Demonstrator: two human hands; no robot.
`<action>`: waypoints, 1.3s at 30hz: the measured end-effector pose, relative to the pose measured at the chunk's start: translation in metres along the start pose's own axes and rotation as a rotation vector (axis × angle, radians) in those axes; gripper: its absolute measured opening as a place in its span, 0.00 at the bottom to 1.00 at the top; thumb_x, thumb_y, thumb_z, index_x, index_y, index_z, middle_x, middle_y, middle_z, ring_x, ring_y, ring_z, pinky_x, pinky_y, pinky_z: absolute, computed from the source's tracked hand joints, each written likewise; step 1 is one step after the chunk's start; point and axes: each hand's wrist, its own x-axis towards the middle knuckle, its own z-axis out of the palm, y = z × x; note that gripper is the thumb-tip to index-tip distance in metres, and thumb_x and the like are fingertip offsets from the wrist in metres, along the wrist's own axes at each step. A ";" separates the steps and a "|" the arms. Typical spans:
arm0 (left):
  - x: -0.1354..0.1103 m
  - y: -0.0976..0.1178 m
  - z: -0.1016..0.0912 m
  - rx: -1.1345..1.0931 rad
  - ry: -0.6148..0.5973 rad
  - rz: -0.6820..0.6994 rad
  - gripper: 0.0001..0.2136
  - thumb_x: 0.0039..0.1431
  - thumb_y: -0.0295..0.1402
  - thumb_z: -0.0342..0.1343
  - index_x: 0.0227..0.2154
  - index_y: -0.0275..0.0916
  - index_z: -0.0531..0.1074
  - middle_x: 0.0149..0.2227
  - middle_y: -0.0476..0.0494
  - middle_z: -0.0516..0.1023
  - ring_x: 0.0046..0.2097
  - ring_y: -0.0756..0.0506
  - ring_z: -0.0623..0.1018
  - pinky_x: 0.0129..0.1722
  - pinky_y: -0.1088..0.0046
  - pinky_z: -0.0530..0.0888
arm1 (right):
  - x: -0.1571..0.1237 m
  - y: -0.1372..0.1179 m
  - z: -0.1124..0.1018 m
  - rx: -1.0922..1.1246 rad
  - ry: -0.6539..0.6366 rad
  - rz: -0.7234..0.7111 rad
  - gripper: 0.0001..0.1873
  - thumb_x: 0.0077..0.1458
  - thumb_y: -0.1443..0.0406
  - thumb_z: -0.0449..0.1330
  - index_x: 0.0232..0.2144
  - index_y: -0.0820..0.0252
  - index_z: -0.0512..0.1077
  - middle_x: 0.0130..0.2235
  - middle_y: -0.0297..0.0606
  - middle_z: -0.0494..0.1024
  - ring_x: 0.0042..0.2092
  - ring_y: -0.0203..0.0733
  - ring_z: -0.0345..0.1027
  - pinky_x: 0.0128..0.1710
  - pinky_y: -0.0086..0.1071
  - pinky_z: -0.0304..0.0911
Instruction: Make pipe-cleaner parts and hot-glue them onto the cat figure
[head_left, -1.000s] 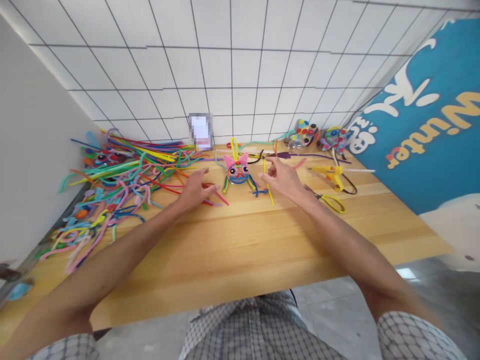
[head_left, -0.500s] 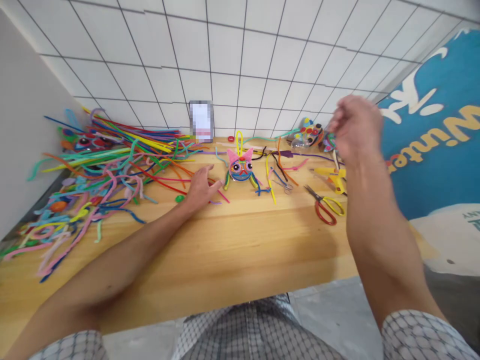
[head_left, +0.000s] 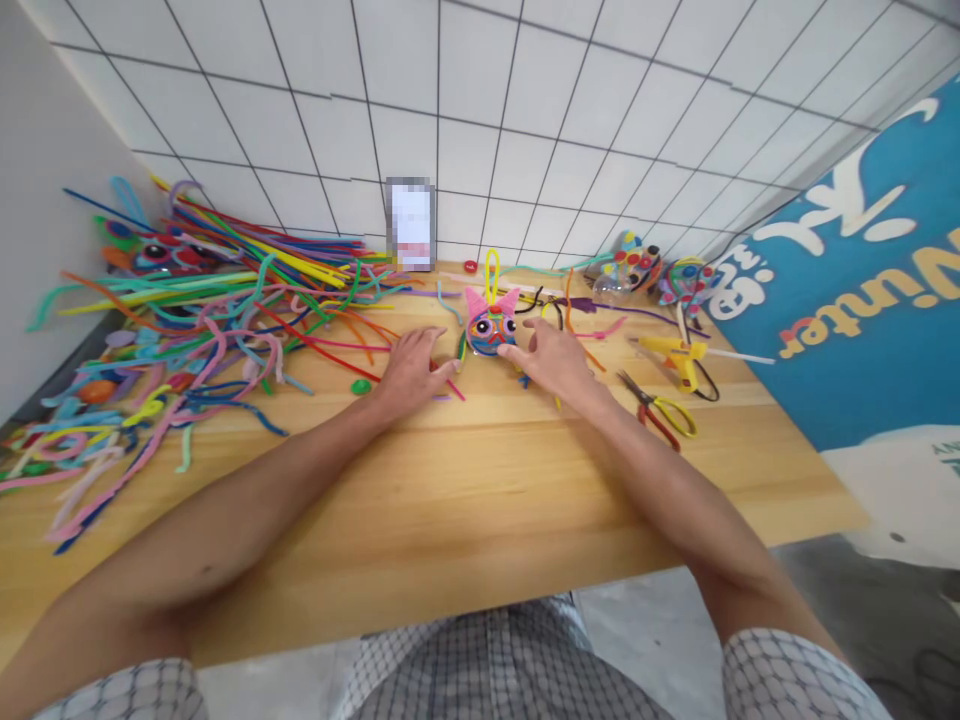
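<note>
A round pipe-cleaner ornament [head_left: 489, 340] with pink ears, googly eyes and a yellow loop on top lies at the middle of the table. My right hand [head_left: 559, 362] is at its right side, thumb tip over the lower right edge and index finger near the right eye. Thumb and finger are apart; whether they press on the ornament I cannot tell. To the left of the ornament, my left hand [head_left: 415, 372] rests low over the table with fingers spread and holding nothing. A pink pipe cleaner [head_left: 454, 388] shows by its thumb, and a green pompom [head_left: 361, 387] lies beside the wrist.
Heaped pipe cleaners [head_left: 225, 290] cover the table's left side. A phone [head_left: 410, 225] leans on the tiled wall. To the right lie scissors [head_left: 660, 408], a yellow glue gun [head_left: 679, 357] and two more decorated ornaments [head_left: 628, 265]. A blue printed panel [head_left: 862, 300] stands beyond.
My right hand has come down from its raised place at the right to the ornament's right side. My left hand has stayed near the ornament. The view has shifted slightly.
</note>
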 end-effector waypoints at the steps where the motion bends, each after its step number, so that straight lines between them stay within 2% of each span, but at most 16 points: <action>1: 0.000 0.000 0.000 -0.005 0.004 0.003 0.26 0.64 0.43 0.61 0.61 0.36 0.71 0.59 0.30 0.78 0.63 0.29 0.74 0.67 0.47 0.67 | 0.002 0.000 0.003 0.022 0.000 -0.021 0.18 0.57 0.54 0.71 0.46 0.57 0.80 0.35 0.43 0.83 0.40 0.56 0.78 0.44 0.46 0.70; 3: 0.000 0.001 -0.001 -0.010 0.012 0.003 0.25 0.65 0.45 0.59 0.61 0.36 0.72 0.58 0.30 0.79 0.62 0.29 0.74 0.67 0.47 0.67 | 0.010 0.006 -0.003 0.096 0.010 -0.055 0.06 0.58 0.60 0.68 0.33 0.55 0.80 0.31 0.39 0.82 0.37 0.51 0.77 0.41 0.42 0.69; 5: 0.000 0.002 -0.001 -0.007 0.009 0.002 0.25 0.67 0.45 0.58 0.60 0.36 0.72 0.58 0.30 0.79 0.62 0.30 0.74 0.67 0.47 0.67 | 0.023 0.020 -0.025 0.182 0.071 -0.054 0.08 0.59 0.64 0.65 0.27 0.56 0.77 0.30 0.36 0.81 0.35 0.46 0.75 0.40 0.40 0.68; 8: 0.001 0.002 -0.001 -0.001 0.001 0.001 0.25 0.67 0.45 0.57 0.60 0.36 0.72 0.59 0.30 0.79 0.62 0.30 0.74 0.67 0.47 0.67 | 0.042 0.049 -0.077 0.234 0.238 0.015 0.10 0.65 0.62 0.58 0.33 0.58 0.77 0.35 0.40 0.83 0.35 0.43 0.74 0.37 0.39 0.68; 10: 0.001 0.001 -0.001 0.003 0.003 -0.001 0.25 0.66 0.45 0.58 0.60 0.35 0.72 0.59 0.30 0.79 0.62 0.30 0.75 0.67 0.47 0.67 | 0.046 0.064 -0.113 0.363 0.507 0.118 0.13 0.66 0.58 0.59 0.31 0.59 0.75 0.36 0.46 0.82 0.30 0.39 0.71 0.31 0.38 0.64; 11: 0.001 0.001 -0.001 0.007 0.003 -0.002 0.25 0.66 0.45 0.58 0.60 0.34 0.72 0.59 0.29 0.79 0.62 0.30 0.75 0.67 0.47 0.67 | 0.045 0.069 -0.128 0.360 0.567 0.132 0.14 0.66 0.57 0.58 0.32 0.58 0.75 0.36 0.48 0.82 0.30 0.40 0.71 0.31 0.39 0.63; 13: 0.001 0.002 -0.002 0.019 0.000 -0.005 0.25 0.66 0.45 0.57 0.60 0.34 0.72 0.59 0.30 0.79 0.62 0.30 0.75 0.67 0.47 0.68 | 0.035 0.069 -0.151 0.231 0.637 0.117 0.11 0.65 0.55 0.61 0.36 0.55 0.76 0.36 0.45 0.82 0.34 0.45 0.75 0.37 0.43 0.69; 14: 0.001 0.002 -0.002 0.028 -0.001 -0.008 0.25 0.66 0.45 0.57 0.60 0.35 0.72 0.59 0.31 0.79 0.62 0.31 0.75 0.67 0.48 0.68 | 0.029 0.065 -0.158 0.111 0.639 0.112 0.11 0.64 0.55 0.62 0.39 0.54 0.77 0.37 0.44 0.83 0.38 0.49 0.77 0.42 0.47 0.71; 16: 0.000 0.003 -0.003 0.046 0.001 -0.012 0.23 0.67 0.44 0.57 0.60 0.36 0.72 0.59 0.32 0.79 0.63 0.32 0.75 0.67 0.49 0.68 | 0.017 0.054 -0.166 -0.113 0.489 0.138 0.15 0.63 0.53 0.64 0.46 0.55 0.78 0.41 0.44 0.85 0.44 0.54 0.79 0.50 0.52 0.71; 20: 0.000 0.005 -0.006 0.060 0.021 -0.006 0.23 0.67 0.43 0.57 0.59 0.36 0.72 0.59 0.31 0.80 0.62 0.33 0.76 0.67 0.49 0.69 | 0.003 0.038 -0.175 -0.239 0.074 0.204 0.16 0.63 0.52 0.64 0.41 0.58 0.82 0.38 0.46 0.85 0.42 0.54 0.78 0.51 0.50 0.70; 22: 0.001 0.007 -0.010 0.048 0.047 0.009 0.22 0.67 0.43 0.58 0.58 0.36 0.73 0.58 0.31 0.80 0.62 0.33 0.77 0.66 0.49 0.71 | 0.000 0.037 -0.181 -0.181 0.065 0.202 0.14 0.62 0.54 0.65 0.39 0.58 0.82 0.33 0.43 0.83 0.38 0.51 0.77 0.47 0.49 0.70; 25: 0.006 0.017 -0.025 0.017 0.108 0.037 0.20 0.68 0.42 0.57 0.57 0.38 0.73 0.57 0.34 0.81 0.61 0.35 0.78 0.65 0.49 0.72 | -0.011 0.038 -0.189 0.031 0.206 0.145 0.14 0.62 0.53 0.63 0.37 0.56 0.81 0.29 0.40 0.80 0.32 0.51 0.74 0.38 0.47 0.70; 27: 0.008 0.032 -0.039 -0.004 0.168 0.066 0.18 0.69 0.43 0.57 0.56 0.42 0.74 0.57 0.37 0.81 0.61 0.37 0.79 0.65 0.51 0.73 | -0.023 0.034 -0.189 0.118 0.223 0.047 0.14 0.63 0.51 0.62 0.37 0.53 0.80 0.32 0.40 0.81 0.33 0.52 0.74 0.37 0.47 0.71; 32: 0.003 0.092 -0.058 -0.054 0.185 0.316 0.15 0.71 0.38 0.58 0.57 0.43 0.73 0.60 0.39 0.80 0.63 0.40 0.78 0.66 0.54 0.73 | -0.048 0.009 -0.157 -0.109 0.028 -0.238 0.08 0.64 0.60 0.62 0.42 0.53 0.81 0.41 0.41 0.85 0.42 0.52 0.79 0.44 0.45 0.70; 35: -0.008 0.117 -0.043 -0.066 0.075 0.453 0.14 0.72 0.35 0.57 0.57 0.42 0.73 0.57 0.37 0.82 0.60 0.40 0.80 0.62 0.55 0.75 | -0.037 0.003 -0.120 -0.153 0.016 -0.245 0.10 0.66 0.61 0.62 0.44 0.57 0.81 0.41 0.43 0.85 0.42 0.51 0.79 0.44 0.42 0.69; 39: -0.019 0.120 -0.008 0.002 -0.095 0.539 0.11 0.73 0.35 0.57 0.52 0.39 0.76 0.55 0.35 0.83 0.57 0.38 0.81 0.56 0.55 0.77 | 0.001 0.002 -0.074 -0.207 -0.078 -0.161 0.14 0.65 0.64 0.63 0.51 0.63 0.81 0.44 0.47 0.85 0.47 0.52 0.79 0.48 0.39 0.68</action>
